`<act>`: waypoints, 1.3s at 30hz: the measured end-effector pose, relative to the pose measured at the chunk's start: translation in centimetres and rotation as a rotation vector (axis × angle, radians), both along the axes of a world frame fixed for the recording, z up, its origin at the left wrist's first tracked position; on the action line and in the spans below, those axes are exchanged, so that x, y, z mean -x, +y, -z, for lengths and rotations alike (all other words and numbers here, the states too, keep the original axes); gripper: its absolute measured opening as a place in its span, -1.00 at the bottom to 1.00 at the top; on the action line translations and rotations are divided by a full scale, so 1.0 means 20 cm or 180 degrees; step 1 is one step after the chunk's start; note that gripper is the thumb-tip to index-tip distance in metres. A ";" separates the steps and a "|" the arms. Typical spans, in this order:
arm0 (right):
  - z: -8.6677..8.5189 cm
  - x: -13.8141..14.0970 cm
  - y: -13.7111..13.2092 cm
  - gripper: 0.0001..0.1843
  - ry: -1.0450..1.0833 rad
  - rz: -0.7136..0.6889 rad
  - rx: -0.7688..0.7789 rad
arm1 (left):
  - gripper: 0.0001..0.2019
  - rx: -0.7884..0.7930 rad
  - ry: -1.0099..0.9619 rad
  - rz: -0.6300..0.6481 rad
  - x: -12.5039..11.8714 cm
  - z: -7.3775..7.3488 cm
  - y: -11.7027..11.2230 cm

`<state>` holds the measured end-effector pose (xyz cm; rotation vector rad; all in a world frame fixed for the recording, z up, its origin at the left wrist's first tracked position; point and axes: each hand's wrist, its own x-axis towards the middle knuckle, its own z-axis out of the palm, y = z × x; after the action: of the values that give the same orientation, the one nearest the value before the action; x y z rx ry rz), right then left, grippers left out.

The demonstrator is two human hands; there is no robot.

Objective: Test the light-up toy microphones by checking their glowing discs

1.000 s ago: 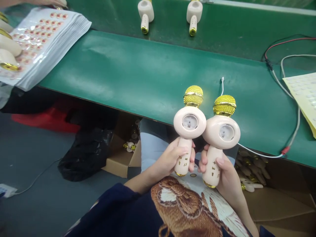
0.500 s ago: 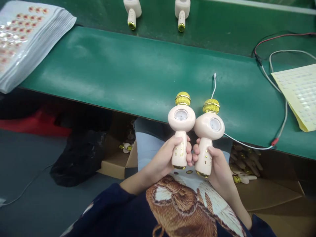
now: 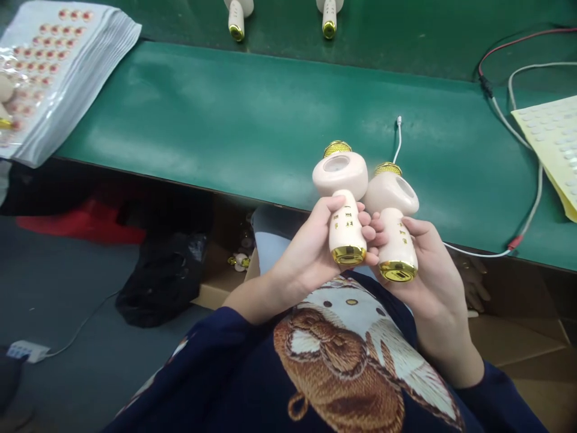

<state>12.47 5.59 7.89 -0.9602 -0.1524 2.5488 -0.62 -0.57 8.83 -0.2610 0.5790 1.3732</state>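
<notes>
My left hand [image 3: 311, 249] grips the handle of a cream toy microphone [image 3: 341, 195] with a gold mesh head and gold base cap. My right hand [image 3: 426, 264] grips a second, matching microphone [image 3: 393, 210] right beside it. Both microphones are tilted away from me, so their gold base caps face the camera and their heads point toward the green bench [image 3: 252, 126]. The two handles nearly touch, and both are held above my lap at the bench's front edge.
A stack of sticker sheets in plastic bags [image 3: 58, 72] lies at the bench's left end. Two more microphones [image 3: 237, 18] [image 3: 329, 17] lie at the far edge. White and red cables [image 3: 518, 132] and a yellow dotted sheet [image 3: 552, 138] are on the right. Cardboard boxes [image 3: 220, 288] stand below.
Both hands have tipped the microphones forward, from upright with faces toward me to bases toward me, and lifted them slightly closer to the bench.
</notes>
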 end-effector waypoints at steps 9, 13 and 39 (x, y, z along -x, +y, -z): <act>-0.04 0.03 -0.03 -0.79 -0.0057 0.0057 0.0071 | -0.78 -0.0166 -0.0108 -0.0041 0.00 0.00 -0.02; -0.03 0.02 -0.04 -0.82 -0.0065 -0.0026 -0.0188 | -0.79 -0.0106 -0.0176 -0.0050 0.01 0.01 -0.02; 0.12 -0.14 -0.17 -0.71 0.1339 -0.0716 -0.0746 | -0.50 -0.0893 -0.0571 0.0277 -0.13 0.33 -0.15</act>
<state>15.31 2.20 5.53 -0.3234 -0.4436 2.7914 1.98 -3.63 2.24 -0.1281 0.2419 1.3131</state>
